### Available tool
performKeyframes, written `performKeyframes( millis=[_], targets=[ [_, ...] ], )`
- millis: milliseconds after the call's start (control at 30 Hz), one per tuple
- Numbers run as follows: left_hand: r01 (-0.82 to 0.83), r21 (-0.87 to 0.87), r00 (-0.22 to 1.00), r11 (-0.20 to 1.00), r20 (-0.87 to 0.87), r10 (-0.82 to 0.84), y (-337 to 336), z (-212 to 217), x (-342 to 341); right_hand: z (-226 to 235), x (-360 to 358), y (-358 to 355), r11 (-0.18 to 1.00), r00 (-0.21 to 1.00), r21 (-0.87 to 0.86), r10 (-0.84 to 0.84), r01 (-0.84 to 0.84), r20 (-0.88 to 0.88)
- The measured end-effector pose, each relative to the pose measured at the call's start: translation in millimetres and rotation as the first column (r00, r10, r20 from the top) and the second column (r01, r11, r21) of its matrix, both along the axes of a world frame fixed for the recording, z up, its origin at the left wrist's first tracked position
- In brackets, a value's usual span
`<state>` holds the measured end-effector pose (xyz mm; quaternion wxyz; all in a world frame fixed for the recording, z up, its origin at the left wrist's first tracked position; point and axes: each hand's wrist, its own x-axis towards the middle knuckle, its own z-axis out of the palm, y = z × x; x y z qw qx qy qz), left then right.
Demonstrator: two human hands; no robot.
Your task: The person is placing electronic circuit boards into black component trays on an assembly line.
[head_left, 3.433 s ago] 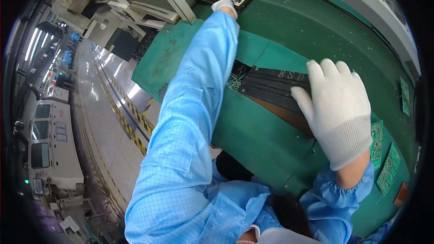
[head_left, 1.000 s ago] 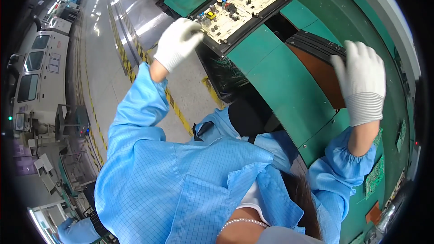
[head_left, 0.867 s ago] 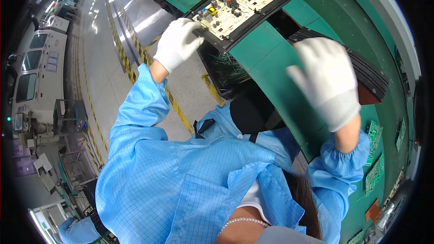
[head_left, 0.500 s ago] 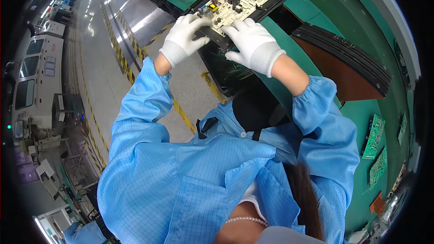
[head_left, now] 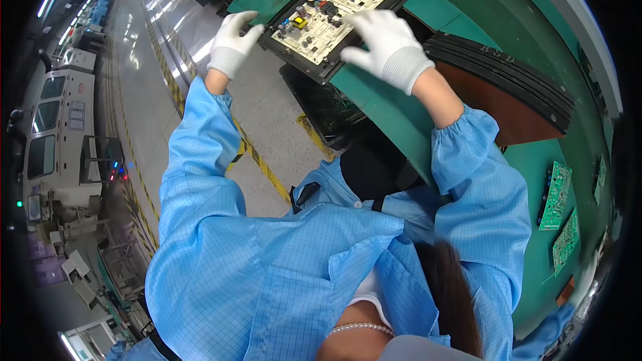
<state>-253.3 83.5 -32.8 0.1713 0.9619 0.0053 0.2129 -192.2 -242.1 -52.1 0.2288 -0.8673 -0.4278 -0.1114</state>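
Ahead of me lies a black tray-like frame [head_left: 324, 73] holding cream-coloured circuit boards [head_left: 314, 41] set with yellow, blue, red and black components. My left hand [head_left: 235, 41], in a white knitted glove, hangs off the frame's left corner, thumb and fingers apart with nothing between them. Over the right edge of the boards is my right hand [head_left: 388, 47], also gloved in white. Its thumb and fingers are spread and hold nothing; whether the fingertips touch the boards I cannot tell.
A brown-sided rack with a black ribbed top [head_left: 501, 80] stands on the green bench [head_left: 388, 110] to the right. Nearer me lie two green circuit boards [head_left: 556, 195] [head_left: 566, 242]. Below the frame is a dark bin [head_left: 317, 103]. Taped floor and white machines [head_left: 59, 120] are at left.
My left hand has come off the frame's near corner and moved left. My right hand has lifted and shifted right, its fingers spreading. The frame sits slightly further left in view.
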Motion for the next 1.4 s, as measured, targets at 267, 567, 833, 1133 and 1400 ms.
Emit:
performKeyframes(
  millis=[267,567,833,1133,1400],
  targets=[
    [0.004,0.137,0.993,0.991,-0.117,0.012,-18,-10,31,-34,36,-14,0.981,0.968,0.059,-0.193,0.186,0.162],
    [0.017,-0.026,0.923,1.0,-0.385,-0.026,9,0,62,-33,31,2,0.981,0.96,0.014,-0.194,0.195,0.2],
    [0.053,-0.036,0.918,0.998,-0.391,-0.063,-37,11,136,-34,28,-6,0.99,0.972,0.074,-0.134,0.122,0.193],
    [0.252,0.188,0.871,0.949,-0.471,-0.138,-27,10,170,-30,17,-14,0.992,0.967,0.059,-0.119,0.108,0.225],
    [0.15,-0.18,0.85,0.972,-0.479,-0.22,-56,28,240,-30,14,-10,0.99,0.967,0.077,-0.132,0.118,0.217]
  ],
)
